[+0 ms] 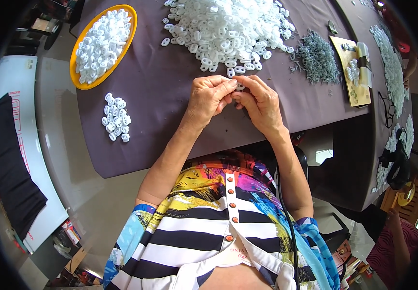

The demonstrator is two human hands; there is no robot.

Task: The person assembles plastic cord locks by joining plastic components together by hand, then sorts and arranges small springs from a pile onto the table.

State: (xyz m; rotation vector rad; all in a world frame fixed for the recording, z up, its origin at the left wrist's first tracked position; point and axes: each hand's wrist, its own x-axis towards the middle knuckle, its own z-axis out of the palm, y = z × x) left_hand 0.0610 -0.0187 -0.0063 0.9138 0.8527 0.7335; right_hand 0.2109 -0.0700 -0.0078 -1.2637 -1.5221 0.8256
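Note:
Near the table's front edge, my left hand (pixel 211 96) and my right hand (pixel 261 100) meet with fingertips pinched together. Between them shows a small white plastic piece (pixel 240 88) with holes, mostly covered by the fingers. Both hands press on it; anything smaller in the fingertips is hidden. Just beyond lies a big heap of white oval two-hole plastic pieces (pixel 228 34), its nearest pieces almost touching my fingers. Right of the heap is a pile of small grey plastic parts (pixel 317 59).
A yellow oval tray (pixel 134 24) full of white pieces stands at the far left. A small cluster of white pieces (pixel 116 118) lies nearer. At right are a yellow card (pixel 359 96), eyeglasses (pixel 388 108) and more white pieces (pixel 388 67). Another person's arm (pixel 400 241) shows lower right.

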